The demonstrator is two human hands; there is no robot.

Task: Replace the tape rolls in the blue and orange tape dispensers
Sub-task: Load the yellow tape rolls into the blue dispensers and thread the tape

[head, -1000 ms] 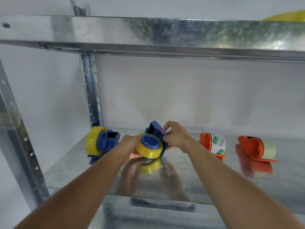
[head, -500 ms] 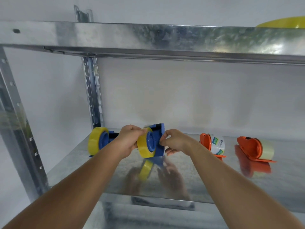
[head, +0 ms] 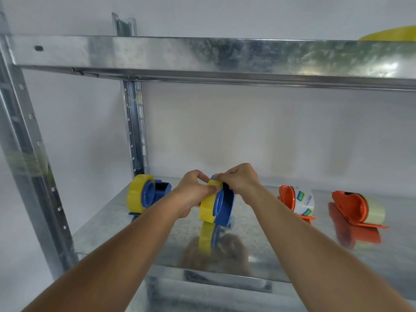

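Note:
A blue tape dispenser (head: pixel 226 210) with a yellow tape roll (head: pixel 207 207) on its hub stands upright on the metal shelf (head: pixel 270 248), in the middle. My left hand (head: pixel 191 192) grips the yellow roll from the left, thumb on its top. My right hand (head: pixel 240 181) pinches the top of the same dispenser at its front end. A second blue dispenser (head: pixel 157 193) with a yellow roll (head: pixel 136 194) stands to the left. Two orange dispensers stand to the right: one (head: pixel 289 198) with a white labelled roll (head: pixel 305 201), one (head: pixel 351 207) with a clear roll (head: pixel 372 210).
An upper metal shelf (head: pixel 202 55) spans overhead, with something yellow (head: pixel 391 33) on it at the far right. Slotted uprights (head: pixel 134 122) stand at the back left and near left. A white wall closes the back.
The dispenser was held tilted above the shelf with its roll facing me; it now stands upright on the shelf. Both hands have shifted to its top.

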